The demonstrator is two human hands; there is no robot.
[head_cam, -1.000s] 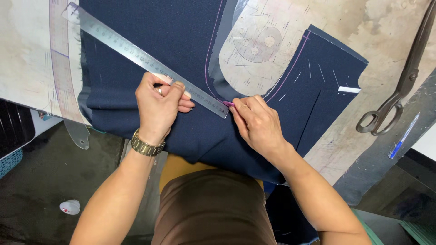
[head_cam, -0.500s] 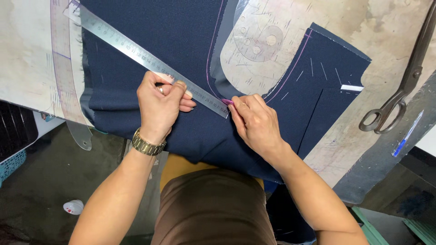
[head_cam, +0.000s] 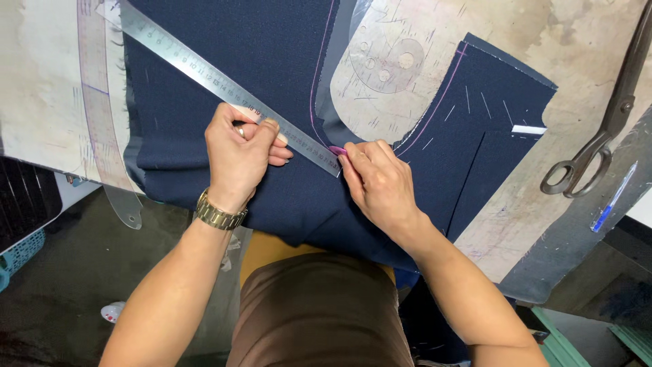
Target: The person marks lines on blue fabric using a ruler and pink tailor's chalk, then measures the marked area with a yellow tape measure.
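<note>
Navy suiting fabric point(head_cam: 224, 41) is spread over the worn cutting table point(head_cam: 591, 41), and both hands sit on it near the middle of the frame. The left hand point(head_cam: 238, 153) is curled down flat, pinning a steel ruler point(head_cam: 204, 75) that runs from the upper left down to the centre. The right hand point(head_cam: 380, 183) pinches a small pink piece of tailor's chalk point(head_cam: 337, 151) in narrow fingertips, right at the ruler's lower end. Looks like the marking step to me, with a chalk line about to run along the ruler's edge, so that ruler can't slip. Further out, a clear curved pattern ruler point(head_cam: 102, 129) lies down the left edge, a paper pattern piece point(head_cam: 387, 75) sits upper centre, and big tailor's shears point(head_cam: 598, 143) rest at the right.
</note>
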